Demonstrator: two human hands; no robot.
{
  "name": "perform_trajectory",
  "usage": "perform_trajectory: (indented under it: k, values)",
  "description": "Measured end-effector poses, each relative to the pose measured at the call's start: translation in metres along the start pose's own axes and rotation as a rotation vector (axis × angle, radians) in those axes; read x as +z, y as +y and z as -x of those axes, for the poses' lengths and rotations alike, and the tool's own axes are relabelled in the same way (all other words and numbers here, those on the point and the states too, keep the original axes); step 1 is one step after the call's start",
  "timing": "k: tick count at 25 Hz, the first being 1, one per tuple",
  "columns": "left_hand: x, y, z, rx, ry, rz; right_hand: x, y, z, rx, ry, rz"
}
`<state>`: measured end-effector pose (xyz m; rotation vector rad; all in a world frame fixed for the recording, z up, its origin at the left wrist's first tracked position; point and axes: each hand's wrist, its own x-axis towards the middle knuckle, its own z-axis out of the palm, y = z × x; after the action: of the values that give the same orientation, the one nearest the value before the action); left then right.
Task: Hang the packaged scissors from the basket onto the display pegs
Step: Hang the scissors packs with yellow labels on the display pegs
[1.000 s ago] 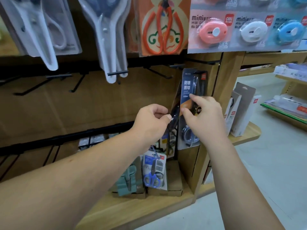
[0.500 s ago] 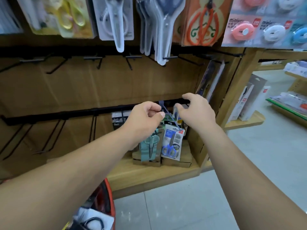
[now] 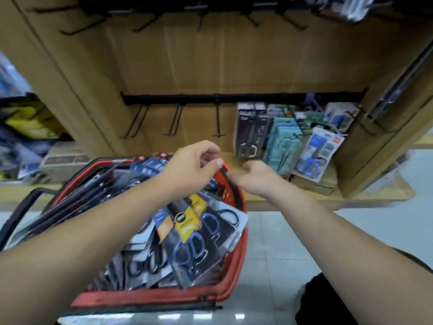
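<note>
Fetching step, I judge: the left hand point(image 3: 194, 166), fingers curled on nothing, and the right hand point(image 3: 254, 178), fingers hidden so I cannot tell, hover over the red plastic basket point(image 3: 150, 297) heaped with carded black-handled scissors point(image 3: 189, 245); next, pinch one pack's top for the bare black wire pegs point(image 3: 218, 123).

left forearm point(image 3: 93, 231) covering many packaged scissors point(image 3: 187, 249) in the basket point(image 3: 145, 299), label print blurred, top pegs point(image 3: 201, 19) cut off

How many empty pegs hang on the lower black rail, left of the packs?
3: left peg, middle peg, and right peg nearest the hanging packs. Pegs behind the packs are hidden.
</note>
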<state>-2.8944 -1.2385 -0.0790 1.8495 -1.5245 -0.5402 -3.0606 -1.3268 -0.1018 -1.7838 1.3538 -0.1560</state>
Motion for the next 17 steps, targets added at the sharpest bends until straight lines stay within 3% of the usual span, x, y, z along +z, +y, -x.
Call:
perform_trajectory:
  k: [2, 4, 17]
  values:
    - [-0.015, -0.036, 0.023, -0.102, -0.04, -0.058, 0.038, 0.012, -0.006, 0.171, -0.145, 0.016]
    - [-0.019, -0.063, 0.036, -0.14, -0.085, -0.108, 0.054, 0.021, -0.01, 0.234, -0.153, 0.024]
    - [0.018, -0.082, 0.033, 0.019, -0.059, -0.071, 0.015, 0.058, -0.023, 0.122, -0.122, 0.24]
